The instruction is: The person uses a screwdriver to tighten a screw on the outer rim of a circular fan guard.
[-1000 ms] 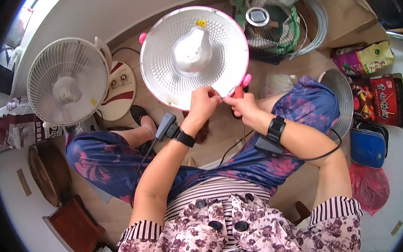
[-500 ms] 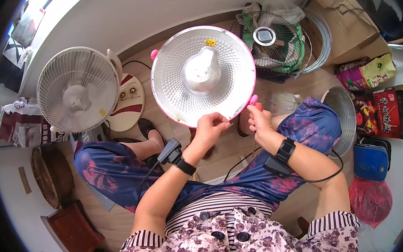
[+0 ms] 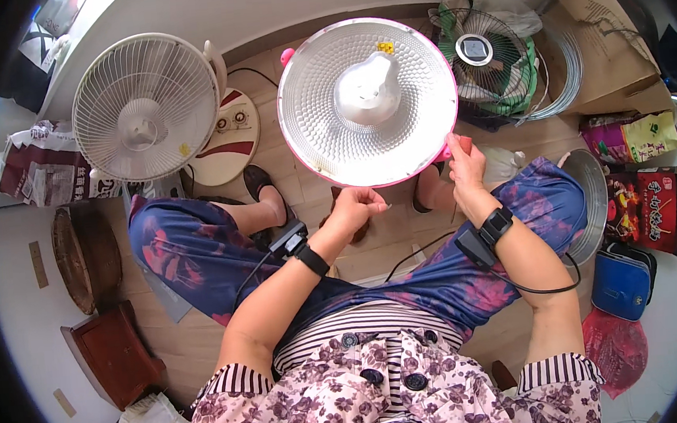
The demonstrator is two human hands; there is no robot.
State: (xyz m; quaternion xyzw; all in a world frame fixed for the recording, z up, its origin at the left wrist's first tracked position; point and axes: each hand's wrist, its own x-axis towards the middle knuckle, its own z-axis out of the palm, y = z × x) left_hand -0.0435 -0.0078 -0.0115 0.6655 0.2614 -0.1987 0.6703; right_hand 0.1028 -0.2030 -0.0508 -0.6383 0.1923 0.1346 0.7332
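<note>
In front of me stands a round dish heater [image 3: 319, 113] with a dimpled silver bowl, a pink rim and a bulging silver cone at its middle. My right hand [image 3: 467, 168] is closed on the pink knob [image 3: 445, 153] at the lower right of the rim. A second pink knob [image 3: 287, 56] sticks out at the upper left. Just below the rim, my left hand [image 3: 357, 210] is closed in a pinch, apart from the dish. Something tiny and pale shows at its fingertips, too small to name.
A white caged fan [image 3: 147, 107] stands at the left, by its round base [image 3: 230, 144]. Beyond the heater's right side lie a dark fan grille [image 3: 495, 80], a wire coil [image 3: 570, 74] and a cardboard box [image 3: 599, 40]. A metal basin [image 3: 589, 208] sits beside my right knee.
My right hand has risen from below the pink knob to close on it. The left hand, still pinched, now sits lower relative to the rim. The whole view has shifted slightly.
</note>
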